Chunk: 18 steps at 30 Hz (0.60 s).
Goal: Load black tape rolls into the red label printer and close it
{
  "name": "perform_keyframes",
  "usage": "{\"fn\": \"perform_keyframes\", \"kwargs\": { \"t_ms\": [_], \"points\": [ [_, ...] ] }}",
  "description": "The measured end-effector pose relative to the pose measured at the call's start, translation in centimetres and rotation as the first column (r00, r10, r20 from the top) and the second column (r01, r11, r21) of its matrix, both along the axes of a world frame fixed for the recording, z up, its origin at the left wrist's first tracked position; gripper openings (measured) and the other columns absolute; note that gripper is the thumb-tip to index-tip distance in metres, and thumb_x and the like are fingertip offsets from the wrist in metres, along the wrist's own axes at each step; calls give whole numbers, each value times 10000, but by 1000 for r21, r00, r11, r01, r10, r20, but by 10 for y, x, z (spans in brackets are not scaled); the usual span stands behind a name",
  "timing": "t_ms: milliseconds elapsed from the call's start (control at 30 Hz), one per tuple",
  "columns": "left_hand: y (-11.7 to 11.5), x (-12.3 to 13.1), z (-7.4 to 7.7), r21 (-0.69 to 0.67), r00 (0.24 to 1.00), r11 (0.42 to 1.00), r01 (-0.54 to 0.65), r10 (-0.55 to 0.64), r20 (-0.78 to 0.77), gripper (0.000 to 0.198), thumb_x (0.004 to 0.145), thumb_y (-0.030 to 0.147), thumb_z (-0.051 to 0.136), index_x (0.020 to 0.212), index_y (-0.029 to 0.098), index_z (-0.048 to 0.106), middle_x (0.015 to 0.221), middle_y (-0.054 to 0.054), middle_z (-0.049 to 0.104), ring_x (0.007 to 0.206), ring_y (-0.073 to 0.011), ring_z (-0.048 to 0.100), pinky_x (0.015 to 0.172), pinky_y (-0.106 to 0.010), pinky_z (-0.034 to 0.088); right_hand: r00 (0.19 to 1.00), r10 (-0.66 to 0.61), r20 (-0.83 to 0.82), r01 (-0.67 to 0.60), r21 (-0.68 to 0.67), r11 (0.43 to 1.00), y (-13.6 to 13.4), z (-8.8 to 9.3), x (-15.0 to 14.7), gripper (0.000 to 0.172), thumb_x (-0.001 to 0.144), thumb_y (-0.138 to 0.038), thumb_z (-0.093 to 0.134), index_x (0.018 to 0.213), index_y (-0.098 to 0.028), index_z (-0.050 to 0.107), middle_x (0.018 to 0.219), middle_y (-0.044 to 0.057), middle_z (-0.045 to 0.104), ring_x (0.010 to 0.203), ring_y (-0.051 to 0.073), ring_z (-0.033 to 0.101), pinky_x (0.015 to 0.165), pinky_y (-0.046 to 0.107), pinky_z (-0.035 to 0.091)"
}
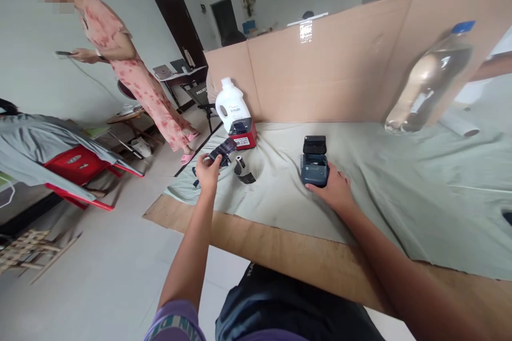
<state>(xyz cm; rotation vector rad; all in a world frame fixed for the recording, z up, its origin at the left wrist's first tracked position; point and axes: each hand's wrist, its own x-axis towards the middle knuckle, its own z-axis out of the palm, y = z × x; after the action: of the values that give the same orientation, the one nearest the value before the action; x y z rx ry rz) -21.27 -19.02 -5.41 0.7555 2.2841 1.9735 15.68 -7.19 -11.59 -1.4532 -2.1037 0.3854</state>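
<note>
My left hand (pixel 208 171) is closed on a dark, crumpled strip (pixel 224 152) near the left edge of the cloth. Just right of it, a small roll (pixel 240 162) with a dark curled strip (pixel 245 173) rests on the cloth. My right hand (pixel 334 185) grips the right side and front corner of a small dark device (pixel 314 171). The device's lid (pixel 314 145) is flipped open at the back, showing a hollow inside.
A white jug (pixel 232 104) stands by a red box (pixel 245 136) at the table's back left. Behind runs a cardboard wall (pixel 320 74). A large clear bottle (pixel 430 82) leans at the right. A person in pink (pixel 136 72) stands beyond the table.
</note>
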Motion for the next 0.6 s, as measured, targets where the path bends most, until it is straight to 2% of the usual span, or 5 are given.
{"fn": "perform_keyframes", "kwargs": {
  "t_ms": [100, 233, 367, 500, 600],
  "points": [
    [-10, -9, -17, -165, 968, 974, -155, 117, -221, 444, 780, 420, 735, 1152, 212, 610, 894, -43, 728, 738, -204, 711, 682, -298, 524, 1000, 0, 4, 0, -8, 1000, 0, 1, 0, 956, 711, -576, 732, 1462, -111, 365, 1264, 201, 644, 1227, 407, 560, 989, 501, 411],
    [-9, 0, -32, -367, 911, 879, -305, 157, -381, 400, 825, 418, 704, 1164, 227, 609, 1009, -75, 750, 984, -278, 710, 854, -366, 510, 1000, -5, -1, 5, -12, 1000, -1, 2, 0, 971, 708, -568, 735, 1475, -112, 354, 1288, 201, 636, 1236, 407, 552, 997, 499, 405],
    [-7, 7, -36, -550, 920, 785, -284, 61, -388, 431, 866, 465, 645, 1220, 237, 552, 1068, -117, 743, 1021, -322, 699, 821, -387, 498, 1000, -9, -9, 9, -16, 1000, 0, 1, 0, 980, 699, -564, 741, 1480, -118, 350, 1328, 205, 616, 1246, 411, 543, 1005, 502, 394],
    [-9, 11, -38, -728, 941, 647, -228, -44, -334, 424, 877, 528, 606, 1183, 235, 582, 1062, -164, 736, 1045, -377, 688, 791, -407, 494, 1000, 1, -17, -2, -8, 1000, 1, -2, 0, 961, 705, -562, 737, 1475, -132, 355, 1353, 206, 598, 1241, 405, 543, 1004, 494, 388],
    [-17, 17, -36, -751, 943, 626, -208, -77, -325, 556, 858, 549, 627, 1299, 225, 528, 1164, -174, 708, 1085, -375, 676, 813, -407, 500, 999, 12, -31, -13, -12, 1000, 1, -2, 0, 962, 705, -560, 738, 1478, -139, 350, 1351, 200, 600, 1241, 405, 541, 1005, 493, 385]
  ]
}}
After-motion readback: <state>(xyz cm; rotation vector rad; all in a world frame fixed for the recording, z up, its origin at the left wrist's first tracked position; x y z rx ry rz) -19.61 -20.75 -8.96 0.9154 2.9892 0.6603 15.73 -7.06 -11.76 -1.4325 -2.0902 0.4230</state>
